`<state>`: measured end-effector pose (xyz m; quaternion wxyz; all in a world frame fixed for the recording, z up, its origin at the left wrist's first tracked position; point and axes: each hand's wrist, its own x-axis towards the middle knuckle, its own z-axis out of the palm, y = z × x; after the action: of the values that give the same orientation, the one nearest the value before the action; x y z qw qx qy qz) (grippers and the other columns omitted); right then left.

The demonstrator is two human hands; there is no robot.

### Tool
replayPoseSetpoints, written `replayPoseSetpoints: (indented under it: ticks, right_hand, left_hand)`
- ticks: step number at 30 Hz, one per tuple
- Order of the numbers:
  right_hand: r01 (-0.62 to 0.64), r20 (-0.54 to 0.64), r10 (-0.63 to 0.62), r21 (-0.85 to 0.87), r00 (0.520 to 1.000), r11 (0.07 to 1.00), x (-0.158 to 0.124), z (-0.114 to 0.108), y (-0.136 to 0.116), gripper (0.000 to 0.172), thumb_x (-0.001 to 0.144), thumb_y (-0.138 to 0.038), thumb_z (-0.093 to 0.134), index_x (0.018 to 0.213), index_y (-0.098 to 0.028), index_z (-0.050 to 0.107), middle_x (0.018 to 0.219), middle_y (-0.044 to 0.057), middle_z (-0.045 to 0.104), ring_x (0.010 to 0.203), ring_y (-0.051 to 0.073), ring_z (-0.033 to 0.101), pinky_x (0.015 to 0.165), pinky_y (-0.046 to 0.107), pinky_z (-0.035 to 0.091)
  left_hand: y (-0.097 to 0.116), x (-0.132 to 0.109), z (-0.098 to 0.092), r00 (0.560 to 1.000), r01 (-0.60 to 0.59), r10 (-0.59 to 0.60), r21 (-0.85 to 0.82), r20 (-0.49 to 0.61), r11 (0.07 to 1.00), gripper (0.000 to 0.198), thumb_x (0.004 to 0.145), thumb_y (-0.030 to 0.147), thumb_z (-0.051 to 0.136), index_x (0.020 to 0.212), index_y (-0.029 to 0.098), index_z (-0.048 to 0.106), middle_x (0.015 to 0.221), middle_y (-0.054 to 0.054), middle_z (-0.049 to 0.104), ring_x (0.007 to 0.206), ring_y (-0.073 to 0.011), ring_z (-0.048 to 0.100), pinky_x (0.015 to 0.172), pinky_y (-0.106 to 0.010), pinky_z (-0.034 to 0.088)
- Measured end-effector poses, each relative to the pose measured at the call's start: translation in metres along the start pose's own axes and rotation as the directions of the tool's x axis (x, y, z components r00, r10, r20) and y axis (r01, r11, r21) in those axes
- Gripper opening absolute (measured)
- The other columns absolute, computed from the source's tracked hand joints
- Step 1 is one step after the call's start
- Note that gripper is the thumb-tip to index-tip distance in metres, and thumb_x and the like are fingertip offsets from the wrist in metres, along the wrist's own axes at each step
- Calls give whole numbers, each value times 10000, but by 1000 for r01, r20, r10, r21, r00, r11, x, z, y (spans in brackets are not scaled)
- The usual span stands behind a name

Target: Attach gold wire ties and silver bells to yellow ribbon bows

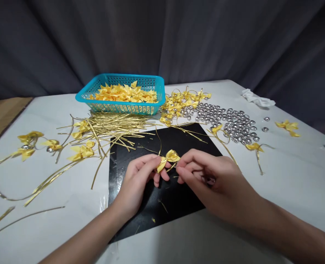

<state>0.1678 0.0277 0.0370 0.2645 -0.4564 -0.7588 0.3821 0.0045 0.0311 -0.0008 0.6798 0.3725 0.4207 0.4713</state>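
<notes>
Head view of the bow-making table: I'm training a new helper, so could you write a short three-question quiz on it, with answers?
1. True or false: in the picture, the pile of silver pieces lies to the right of the blue basket.

2. What lies in the basket?
A) silver pieces
B) gold strands
C) yellow pieces

3. Fill in the colour: the left hand holds a yellow bow above a ____ mat, with the right hand close to the bow.

Key: 1. True. 2. C. 3. Black.
</notes>
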Motion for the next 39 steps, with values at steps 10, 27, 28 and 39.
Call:
replayPoseSetpoints:
  ticks: [10, 27, 28, 39]
  right_hand:
    - [69, -24, -70, -46, 997, 997, 3, 6, 2, 134, 851, -111, 452, 741, -160, 511, 462, -87, 342, 380, 43, 281, 373, 188, 211]
    - [104, -50, -107, -69, 993, 992, 3, 4, 3, 126, 825, -101, 471, 716, -156, 500, 478, -91, 305, 404, 47, 292, 415, 180, 256]
    - [95, -51, -98, -62, 994, 994, 3, 4, 3, 125, 823, -100, 473, 714, -157, 496, 480, -91, 305, 406, 46, 291, 414, 179, 253]
    - [104, -63, -102, 17, 993, 994, 0, 6, 3, 143, 851, -140, 453, 712, -171, 447, 502, -82, 260, 422, 47, 263, 381, 178, 207]
  left_hand:
    - [-1, -3, -2, 1000, -2, 1, 30, 11, 1000, 243, 816, 299, 563, 673, 128, 661, 557, 8, 584, 505, -70, 456, 493, -164, 363]
    - [0, -5, 3, 999, -31, 33, 203, -2, 979, 146, 732, 260, 658, 654, 136, 658, 571, -3, 633, 509, -77, 487, 498, -168, 373]
    - [0, -5, 3, 999, -39, 40, 197, 1, 980, 142, 742, 255, 645, 664, 139, 666, 571, -2, 634, 508, -76, 483, 501, -169, 374]
    - [-3, -4, -3, 996, -32, 28, 57, 81, 998, 261, 809, 222, 485, 675, 127, 687, 624, -33, 653, 553, -107, 480, 571, -216, 380]
